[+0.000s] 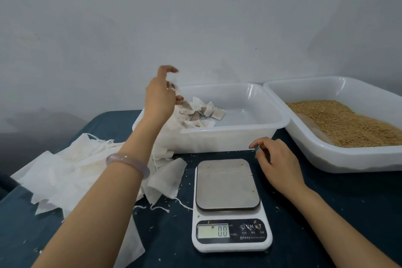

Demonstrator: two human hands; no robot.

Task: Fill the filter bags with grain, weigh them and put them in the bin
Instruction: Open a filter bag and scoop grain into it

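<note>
My left hand (159, 95) is lifted over the left end of the bin (228, 139), forefinger arched, the other fingers loosely curled. A white filter bag (175, 86) blurs against them, and I cannot tell whether I'm pinching it or merely touching it. Below it, filled bags (208, 112) lie heaped in the bin's left part. My right hand (276, 159) hovers by the bin's front right corner, just beyond the scale (230, 206), fingers curled in, thumb and forefinger tips together. The scale reads 0.0, with only stray kernels on its plate. Grain (348, 122) fills the tray (348, 159) on the right. Empty bags (65, 172) sprawl on the dark table (337, 213) under my left forearm.
</note>
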